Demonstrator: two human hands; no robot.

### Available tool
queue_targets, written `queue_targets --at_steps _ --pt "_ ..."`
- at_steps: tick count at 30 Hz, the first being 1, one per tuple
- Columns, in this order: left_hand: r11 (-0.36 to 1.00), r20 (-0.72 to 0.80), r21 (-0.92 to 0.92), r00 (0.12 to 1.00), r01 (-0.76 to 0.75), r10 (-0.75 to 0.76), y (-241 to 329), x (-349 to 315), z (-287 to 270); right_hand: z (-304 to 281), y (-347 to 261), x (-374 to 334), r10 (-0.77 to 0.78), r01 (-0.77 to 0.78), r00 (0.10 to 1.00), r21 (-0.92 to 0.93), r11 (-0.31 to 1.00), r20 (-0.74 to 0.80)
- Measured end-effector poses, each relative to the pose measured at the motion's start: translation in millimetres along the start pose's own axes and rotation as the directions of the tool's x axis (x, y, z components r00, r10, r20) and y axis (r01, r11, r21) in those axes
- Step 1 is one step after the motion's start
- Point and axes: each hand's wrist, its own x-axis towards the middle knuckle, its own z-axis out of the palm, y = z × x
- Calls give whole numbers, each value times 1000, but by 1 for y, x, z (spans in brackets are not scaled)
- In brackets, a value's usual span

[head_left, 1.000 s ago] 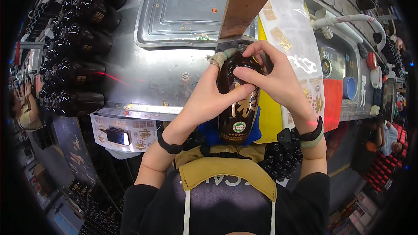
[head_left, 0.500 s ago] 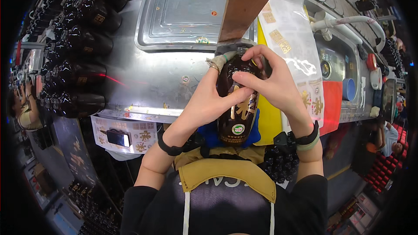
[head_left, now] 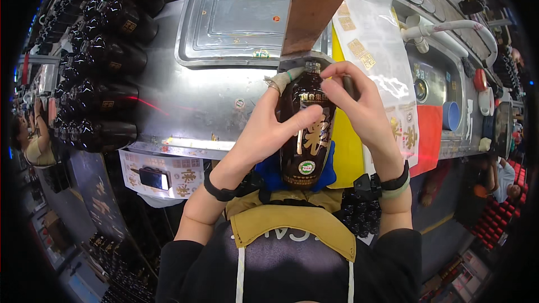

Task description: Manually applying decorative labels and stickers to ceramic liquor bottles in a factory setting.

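Note:
A dark brown glass bottle [head_left: 296,154] with gold characters and a round green-and-white sticker lies tilted before me, its neck pointing away. My left hand [head_left: 275,120] grips its left side, thumb laid across the front. A pale wrap covers that hand's index finger, which reaches beside the bottle neck [head_left: 312,68]. My right hand [head_left: 356,98] is at the bottle's right shoulder, thumb and index tips bent close together in a pinch. Whatever lies between those tips is too small to make out. Blue cloth [head_left: 327,171] shows under the bottle's lower part.
Several dark bottles [head_left: 106,95] line the metal table's left side. Beyond my hands are a metal tray [head_left: 236,19] and a brown post [head_left: 317,11]. To the right lie gold-printed label sheets [head_left: 387,73], yellow sheet [head_left: 349,151], red sheet [head_left: 429,134] and a blue cup [head_left: 450,115].
My right thumb has lifted off the bottle's front and drawn back to its right shoulder, uncovering more gold lettering and the neck. My left hand keeps its hold.

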Motion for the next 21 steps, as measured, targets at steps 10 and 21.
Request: queue_targets --at_steps 10,21 --pt "978 -40 -164 989 131 -139 0 6 -5 5 16 -13 9 -8 998 15 1000 -70" --pt "968 -43 -194 984 161 -172 0 5 -6 8 16 -17 40 -32 996 87 996 -86"
